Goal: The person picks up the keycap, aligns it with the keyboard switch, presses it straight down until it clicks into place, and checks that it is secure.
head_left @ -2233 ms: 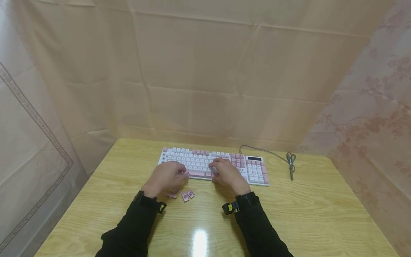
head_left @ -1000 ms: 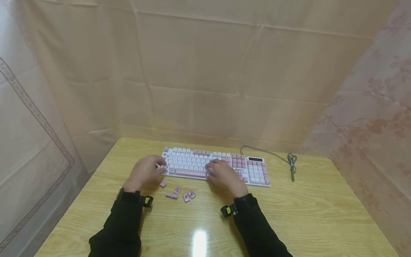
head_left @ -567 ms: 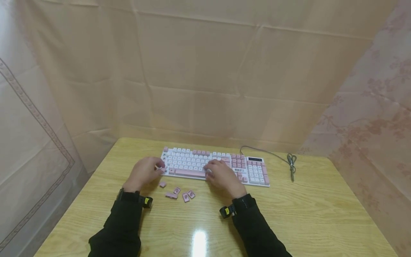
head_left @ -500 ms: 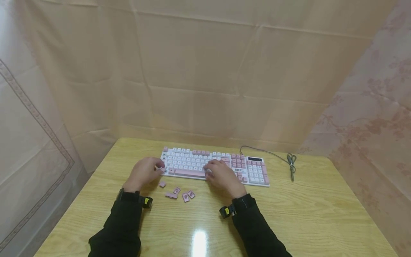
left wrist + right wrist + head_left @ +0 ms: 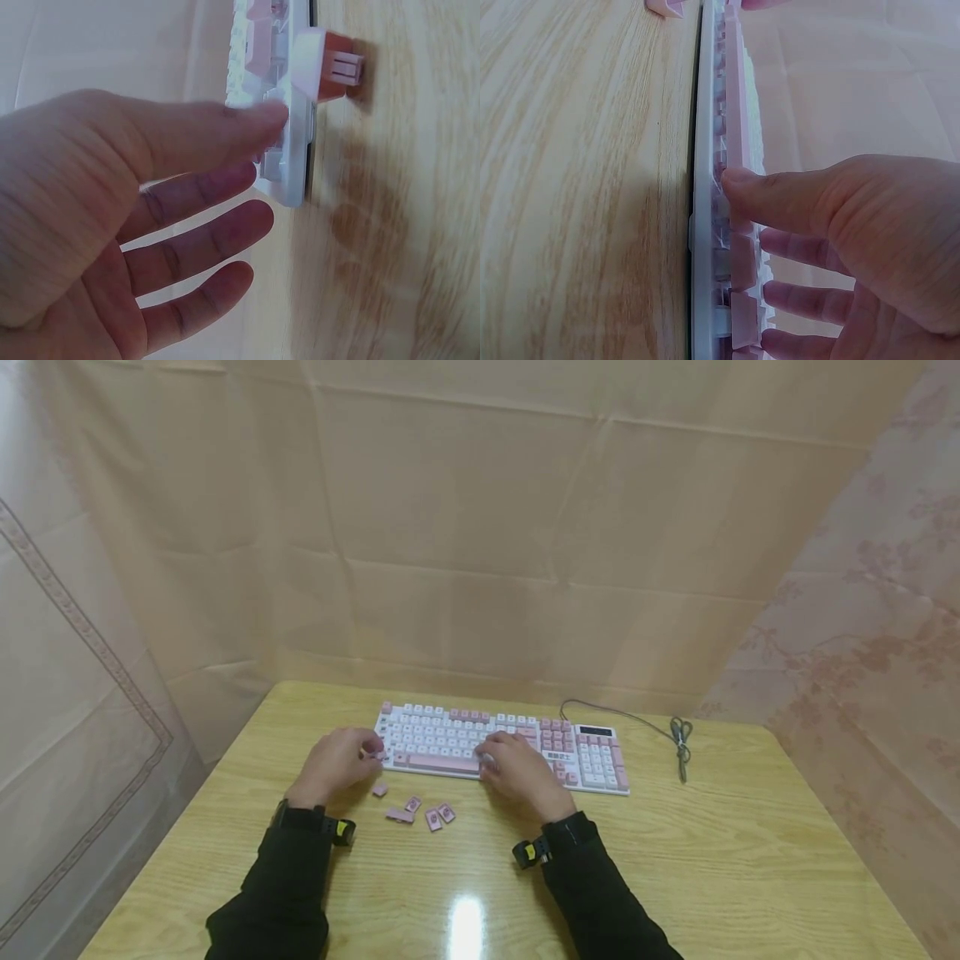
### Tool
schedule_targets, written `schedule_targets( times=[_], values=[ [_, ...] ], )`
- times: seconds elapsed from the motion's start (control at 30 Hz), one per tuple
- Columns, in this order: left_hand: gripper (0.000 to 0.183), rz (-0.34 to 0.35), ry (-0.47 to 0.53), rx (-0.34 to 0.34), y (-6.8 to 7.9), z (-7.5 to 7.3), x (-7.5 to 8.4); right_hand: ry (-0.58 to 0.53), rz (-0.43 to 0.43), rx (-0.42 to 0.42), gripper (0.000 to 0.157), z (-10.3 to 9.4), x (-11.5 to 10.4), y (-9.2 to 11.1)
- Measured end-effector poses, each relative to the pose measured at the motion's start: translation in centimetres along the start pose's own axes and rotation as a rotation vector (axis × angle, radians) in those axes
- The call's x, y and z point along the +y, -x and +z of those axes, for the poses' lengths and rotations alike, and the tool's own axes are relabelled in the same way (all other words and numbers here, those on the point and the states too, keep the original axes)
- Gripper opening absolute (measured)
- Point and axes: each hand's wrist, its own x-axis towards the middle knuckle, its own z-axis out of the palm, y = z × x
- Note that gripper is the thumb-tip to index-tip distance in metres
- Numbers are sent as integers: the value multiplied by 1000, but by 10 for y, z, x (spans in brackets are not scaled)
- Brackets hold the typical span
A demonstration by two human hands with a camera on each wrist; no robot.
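Keyboard [image 5: 442, 742] hides partly beneath the right hand [image 5: 522, 770], fingers parted; whether the left hand [image 5: 333, 765] pinches anything is unclear.

Passage is available across the surface [image 5: 735, 860] between the pink-and-white keyboard [image 5: 457, 742] and the cable bundle [image 5: 681, 750] at right, whereas loose pink keycaps [image 5: 433, 820] obstruct the approach before the keyboard's left half.

Nothing reads clearly: on the keyboard [image 5: 442, 763] near the far edge of the table [image 5: 720, 860], dark lettering [image 5: 558, 757] and key legends [image 5: 442, 732] are too small to read.
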Motion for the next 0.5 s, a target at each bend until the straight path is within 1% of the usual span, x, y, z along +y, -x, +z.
schedule_targets(
  times=[0.13,0.3,0.33,0.5],
  values=[
    [19,11,16,7,1,-2,1,-5,3,4,31,1,1,0],
    [25,5,4,5,1,-4,2,0,1,12,30,3,2,0],
    [24,3,2,1,0,-4,3,1,0,13,30,3,2,0],
    [19,39,1,8,0,-3,3,0,-18,16,30,4,3,-1]
  ],
)
